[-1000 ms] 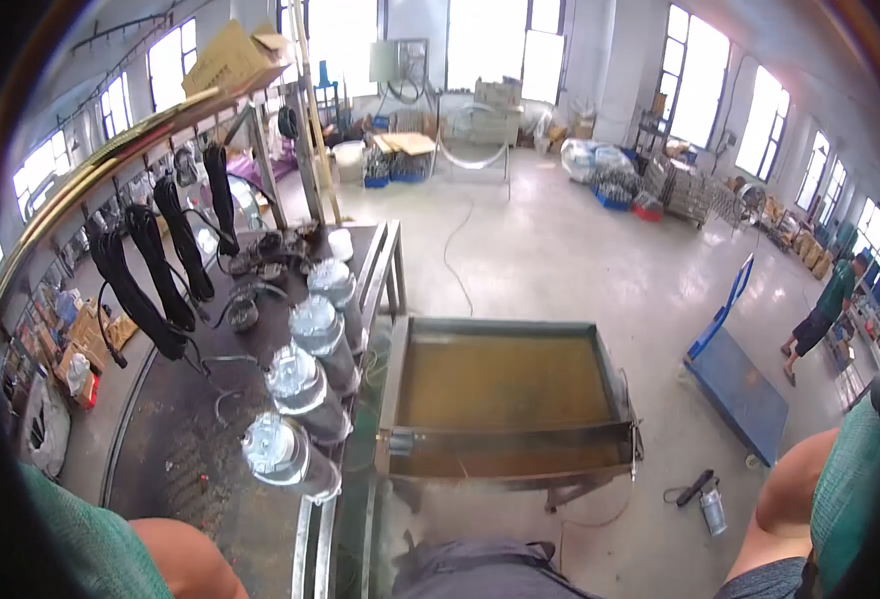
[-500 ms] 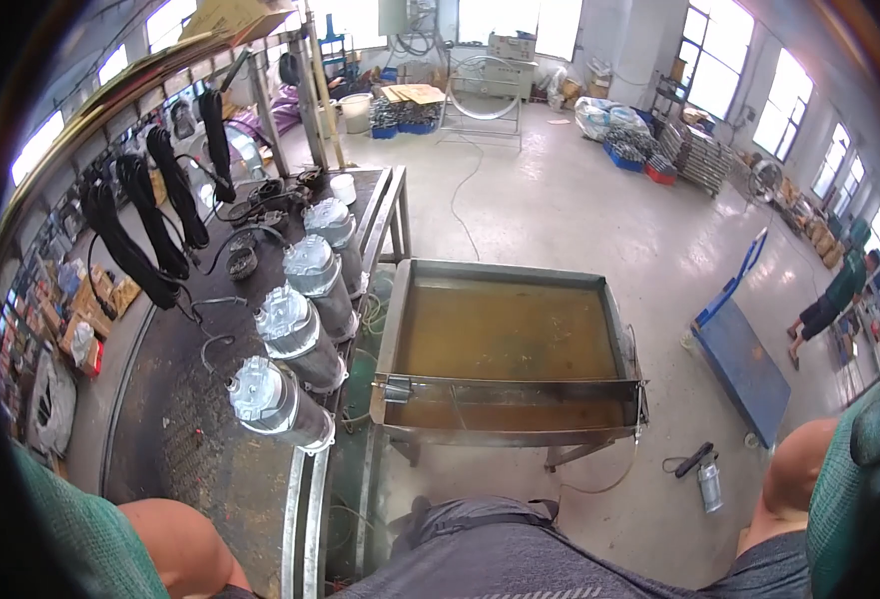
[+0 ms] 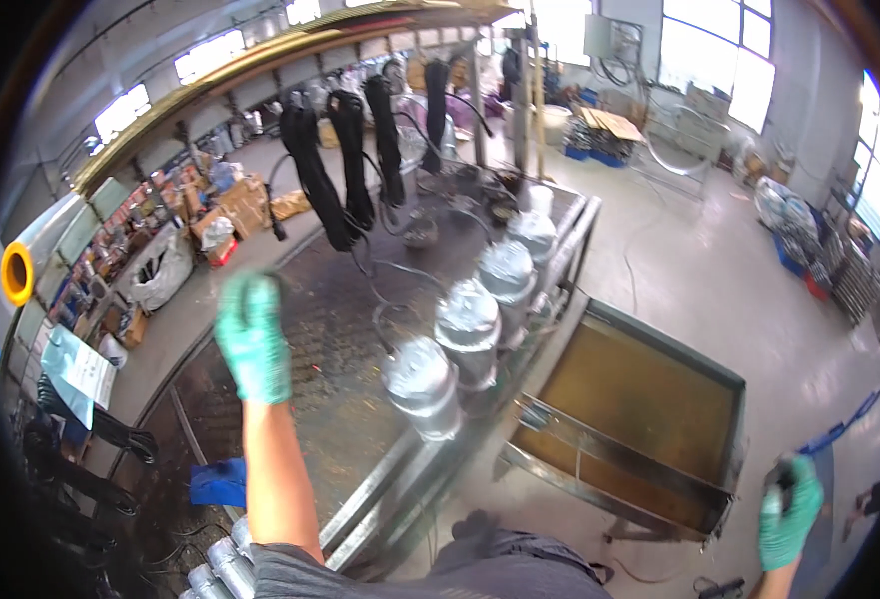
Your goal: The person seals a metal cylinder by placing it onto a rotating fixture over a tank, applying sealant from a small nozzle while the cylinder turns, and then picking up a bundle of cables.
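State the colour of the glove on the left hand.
Green glove on the left hand, shown in the head view.

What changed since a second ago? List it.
The left hand, in a green glove, rose over the metal workbench; the gloved right hand came up beside the tank of yellowish liquid. Neither clearly holds anything. The view swung left. The row of silver motors and the hanging black cables stayed put.

Person is wearing green gloves on both hands: left hand (image 3: 252, 337), right hand (image 3: 788, 511). Forearms are showing bare below them. Dark grey clothing is showing at the lower edge.
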A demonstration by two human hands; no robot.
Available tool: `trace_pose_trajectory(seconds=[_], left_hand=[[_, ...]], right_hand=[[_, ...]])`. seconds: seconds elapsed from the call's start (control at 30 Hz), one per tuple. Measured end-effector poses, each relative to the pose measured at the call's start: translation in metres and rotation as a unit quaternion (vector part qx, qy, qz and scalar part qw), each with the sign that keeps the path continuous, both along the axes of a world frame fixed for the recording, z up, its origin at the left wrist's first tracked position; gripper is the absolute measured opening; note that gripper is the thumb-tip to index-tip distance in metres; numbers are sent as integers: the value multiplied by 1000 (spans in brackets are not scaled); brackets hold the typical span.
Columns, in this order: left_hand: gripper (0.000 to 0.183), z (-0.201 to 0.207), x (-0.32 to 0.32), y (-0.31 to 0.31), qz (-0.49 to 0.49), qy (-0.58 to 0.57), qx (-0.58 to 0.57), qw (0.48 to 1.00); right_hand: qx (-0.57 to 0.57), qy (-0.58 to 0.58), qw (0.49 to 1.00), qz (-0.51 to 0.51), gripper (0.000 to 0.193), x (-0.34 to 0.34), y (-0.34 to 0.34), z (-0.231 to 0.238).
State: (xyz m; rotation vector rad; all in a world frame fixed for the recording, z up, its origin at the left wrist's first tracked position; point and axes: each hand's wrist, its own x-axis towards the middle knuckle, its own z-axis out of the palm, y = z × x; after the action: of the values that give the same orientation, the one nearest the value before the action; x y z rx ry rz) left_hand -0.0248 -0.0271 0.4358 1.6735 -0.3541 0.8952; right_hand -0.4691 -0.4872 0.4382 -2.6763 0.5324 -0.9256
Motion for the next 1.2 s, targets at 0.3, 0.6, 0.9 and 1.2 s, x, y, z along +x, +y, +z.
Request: trace_pose_trajectory(seconds=[0.3,0.6,0.9,1.2], left_hand=[[95,-117,284,28,6,220,23,975],[65,-110,321,-42,-109,167,-55,978],[53,-27,238,-27,-80,73,112,988],[57,-85,99,39,-21,154,74,985]], right_hand=[[90,367,916,-135,32,-82,-11,-255],[417,368,813,-175,22,-233,41,-458],[485,341,786,-172,25,-151,54,-435],[403,288,866,-73,30,-214,48,-443]])
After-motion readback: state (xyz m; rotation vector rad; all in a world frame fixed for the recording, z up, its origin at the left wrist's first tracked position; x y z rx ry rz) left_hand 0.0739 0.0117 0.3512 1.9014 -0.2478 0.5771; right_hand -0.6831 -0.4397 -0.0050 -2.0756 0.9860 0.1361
